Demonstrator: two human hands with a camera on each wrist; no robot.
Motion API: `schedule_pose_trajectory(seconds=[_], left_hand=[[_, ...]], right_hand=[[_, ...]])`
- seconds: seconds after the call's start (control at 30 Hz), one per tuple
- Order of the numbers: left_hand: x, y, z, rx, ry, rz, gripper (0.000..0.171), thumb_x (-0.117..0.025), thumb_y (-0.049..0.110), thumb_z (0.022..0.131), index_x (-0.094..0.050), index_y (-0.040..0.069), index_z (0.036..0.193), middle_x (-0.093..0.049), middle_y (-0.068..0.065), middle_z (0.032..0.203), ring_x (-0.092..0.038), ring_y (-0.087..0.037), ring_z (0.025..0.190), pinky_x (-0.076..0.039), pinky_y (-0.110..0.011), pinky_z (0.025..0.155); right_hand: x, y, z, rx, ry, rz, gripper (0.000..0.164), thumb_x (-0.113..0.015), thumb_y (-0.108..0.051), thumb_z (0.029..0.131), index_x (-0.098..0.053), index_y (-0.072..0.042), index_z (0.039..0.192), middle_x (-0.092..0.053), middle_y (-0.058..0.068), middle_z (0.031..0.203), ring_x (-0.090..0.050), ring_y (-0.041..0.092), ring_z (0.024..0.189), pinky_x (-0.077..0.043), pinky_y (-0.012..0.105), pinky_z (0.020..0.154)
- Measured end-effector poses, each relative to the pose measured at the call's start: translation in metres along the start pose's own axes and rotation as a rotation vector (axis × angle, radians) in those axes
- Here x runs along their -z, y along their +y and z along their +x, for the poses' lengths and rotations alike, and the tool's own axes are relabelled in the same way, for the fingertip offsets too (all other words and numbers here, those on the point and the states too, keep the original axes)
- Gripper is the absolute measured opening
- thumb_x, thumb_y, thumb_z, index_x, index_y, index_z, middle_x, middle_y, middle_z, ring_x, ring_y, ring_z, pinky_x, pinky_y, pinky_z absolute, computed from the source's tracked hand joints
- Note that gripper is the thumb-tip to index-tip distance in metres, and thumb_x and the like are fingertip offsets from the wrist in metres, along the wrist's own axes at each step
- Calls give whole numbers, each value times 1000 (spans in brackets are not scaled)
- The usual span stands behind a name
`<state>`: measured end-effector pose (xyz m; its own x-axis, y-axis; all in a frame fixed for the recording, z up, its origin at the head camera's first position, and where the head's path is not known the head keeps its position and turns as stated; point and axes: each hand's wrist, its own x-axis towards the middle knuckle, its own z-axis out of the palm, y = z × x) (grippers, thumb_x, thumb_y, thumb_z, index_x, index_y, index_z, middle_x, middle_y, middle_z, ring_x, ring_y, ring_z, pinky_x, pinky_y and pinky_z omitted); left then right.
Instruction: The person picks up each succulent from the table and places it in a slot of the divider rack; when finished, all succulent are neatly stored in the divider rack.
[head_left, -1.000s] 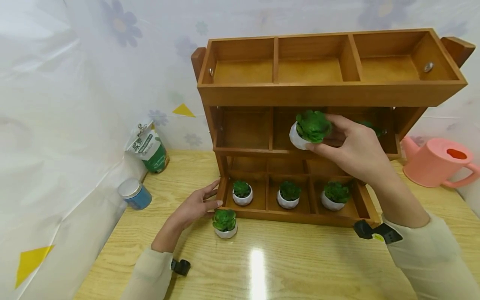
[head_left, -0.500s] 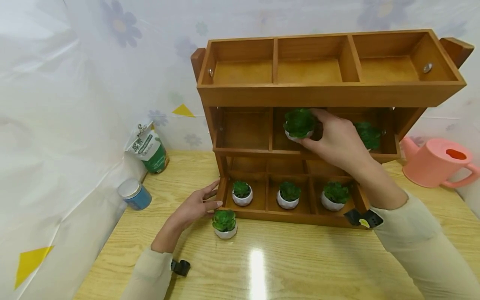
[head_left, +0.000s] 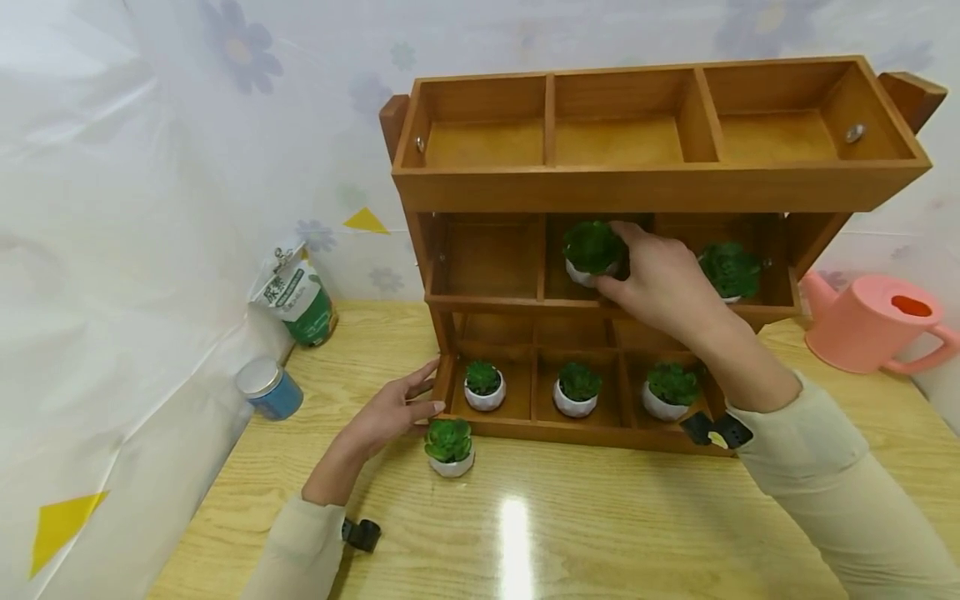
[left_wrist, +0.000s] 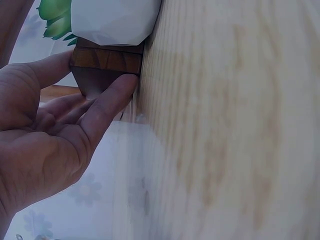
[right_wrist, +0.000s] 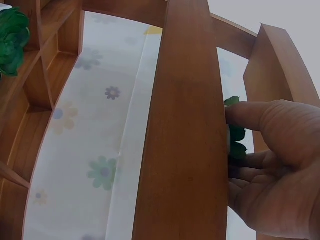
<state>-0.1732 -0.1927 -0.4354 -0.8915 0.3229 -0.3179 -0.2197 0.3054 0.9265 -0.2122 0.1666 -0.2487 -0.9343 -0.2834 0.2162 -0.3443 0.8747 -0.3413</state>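
My right hand (head_left: pixel 667 279) holds a small potted succulent (head_left: pixel 592 247), green leaves in a white pot, inside the middle compartment of the wooden shelf's (head_left: pixel 660 190) middle tier. In the right wrist view the tier's front board hides most of that succulent (right_wrist: pixel 237 142). To its right, another succulent (head_left: pixel 729 268) sits in the same tier. My left hand (head_left: pixel 390 414) grips the bottom tier's left front corner, thumb at the front; the left wrist view shows thumb and fingers about the wooden corner (left_wrist: pixel 107 60). Close by, a potted succulent (head_left: pixel 450 448) stands on the table.
Three potted succulents stand in the bottom tier, one (head_left: pixel 576 390) in its middle compartment. A pink watering can (head_left: pixel 862 329) is at the right. On the left are a blue jar (head_left: pixel 272 388) and a clipped green-and-white bag (head_left: pixel 300 300). Flowered sheeting (head_left: pixel 300 125) hangs behind.
My right hand has carried the succulent leftward and down into the middle compartment of the middle tier. The succulent to its right shows more now. My left hand has stayed put.
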Motion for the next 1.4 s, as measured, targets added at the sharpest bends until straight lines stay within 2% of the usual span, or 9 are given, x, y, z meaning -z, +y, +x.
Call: schedule_pose_trajectory(seconds=[0.2,0.4,0.67,1.03,1.27,1.4], left_hand=[[0,-1,0,1,2,2,73,-61,15,103,-24,36,162,-25,-20,166,-45,-41,143,-54,-53,100],[1,0,0,-1,-7,-2,73,-60,14,103,-22,34,162,-23,-20,167,-45,-42,143,-53,-53,101],[1,1,1,3,-13,-1,73,-60,15,104,-21,34,163,-22,-21,167,-44,-42,143,-53,-53,102],[-1,2,-1,3,6,-2,72,-60,14,103,-24,37,161,-27,-17,166,-44,-40,144,-53,-53,101],[-1,2,-1,8,9,6,73,-61,15,103,-24,37,161,-26,-16,167,-44,-40,144,-53,-54,102],[-1,2,-1,9,3,8,73,-61,15,103,-24,38,161,-26,-16,167,-43,-40,144,-52,-54,102]], right_hand=[[1,-1,-2,-17,-7,-1,78,-74,-29,93,-38,5,153,-58,33,136,-63,51,111,-51,62,95],[0,-1,-6,12,11,5,78,-76,-31,91,-39,-2,154,-58,29,139,-63,50,113,-50,63,94],[4,-1,-15,12,-36,32,79,-72,-39,94,-35,-12,158,-53,26,147,-59,50,120,-46,65,101],[10,4,-32,51,-17,16,82,-70,-48,94,-33,-17,160,-54,23,148,-58,44,126,-45,65,103],[16,4,-51,105,74,40,80,-74,-43,92,-38,-18,158,-60,20,141,-64,39,119,-50,62,96],[15,4,-65,171,135,81,77,-78,-37,91,-41,-21,157,-56,13,147,-63,36,117,-52,59,92]])
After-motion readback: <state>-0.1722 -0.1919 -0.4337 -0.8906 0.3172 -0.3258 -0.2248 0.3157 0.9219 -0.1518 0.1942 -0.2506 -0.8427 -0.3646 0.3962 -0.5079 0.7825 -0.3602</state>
